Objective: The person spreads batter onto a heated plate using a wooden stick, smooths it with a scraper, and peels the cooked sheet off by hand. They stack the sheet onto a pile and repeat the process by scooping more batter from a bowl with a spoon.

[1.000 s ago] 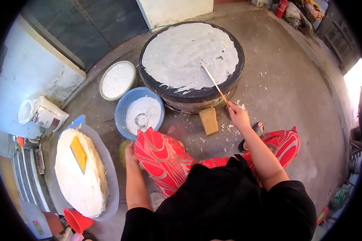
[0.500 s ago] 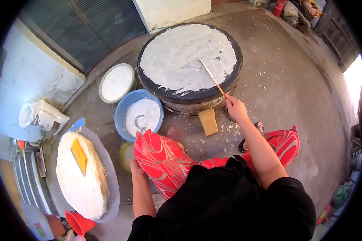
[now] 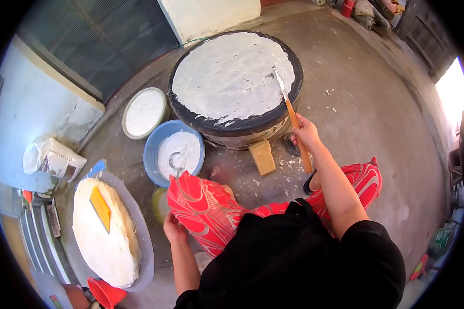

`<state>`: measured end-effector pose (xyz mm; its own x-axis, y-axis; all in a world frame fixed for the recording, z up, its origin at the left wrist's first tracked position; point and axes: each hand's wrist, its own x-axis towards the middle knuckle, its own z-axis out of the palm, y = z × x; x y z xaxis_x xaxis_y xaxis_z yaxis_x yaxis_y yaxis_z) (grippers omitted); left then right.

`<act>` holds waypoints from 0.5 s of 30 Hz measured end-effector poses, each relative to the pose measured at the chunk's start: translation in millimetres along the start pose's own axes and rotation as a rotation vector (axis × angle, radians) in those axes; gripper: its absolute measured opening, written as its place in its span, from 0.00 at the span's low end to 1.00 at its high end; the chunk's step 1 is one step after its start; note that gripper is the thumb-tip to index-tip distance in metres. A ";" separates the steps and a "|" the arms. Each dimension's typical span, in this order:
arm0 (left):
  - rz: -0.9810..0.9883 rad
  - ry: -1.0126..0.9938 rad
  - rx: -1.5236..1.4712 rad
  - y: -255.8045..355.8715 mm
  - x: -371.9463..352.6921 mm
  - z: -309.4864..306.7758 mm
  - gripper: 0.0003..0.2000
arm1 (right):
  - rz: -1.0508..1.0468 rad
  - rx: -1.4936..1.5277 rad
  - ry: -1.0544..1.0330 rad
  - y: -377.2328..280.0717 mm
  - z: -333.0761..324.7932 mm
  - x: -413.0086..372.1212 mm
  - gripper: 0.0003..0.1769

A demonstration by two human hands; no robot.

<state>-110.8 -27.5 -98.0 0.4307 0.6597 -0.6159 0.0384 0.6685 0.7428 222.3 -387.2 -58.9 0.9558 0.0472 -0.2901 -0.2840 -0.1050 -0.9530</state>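
Note:
White batter covers most of a large round black griddle. My right hand grips the wooden handle of a long spatula, whose pale, coated blade rests on the batter's right part. Low at the left, my left hand is beside my left knee, near a yellow-green bowl partly hidden by the knee; its fingers are mostly hidden. A blue basin holds white batter and a ladle.
A pale-rimmed basin of white stuff stands behind the blue one. At left, a pale round stack carries a yellow scraper. A tan block leans below the griddle. A white bucket and red container are also left.
My right hand has turned the spatula more upright, and its blade has moved right and slightly up across the batter. More of the wooden handle shows below my hand.

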 end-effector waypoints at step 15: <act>0.669 0.039 0.282 24.1 -83.0 74.8 0.20 | -0.204 -0.792 0.138 11.5 20.2 35.7 0.21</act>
<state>-78.1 -91.8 -9.3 0.4106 0.9118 -0.0107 0.0111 0.0068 0.9999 251.6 -366.6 -81.9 0.9982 0.0239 -0.0558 -0.0165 -0.7783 -0.6277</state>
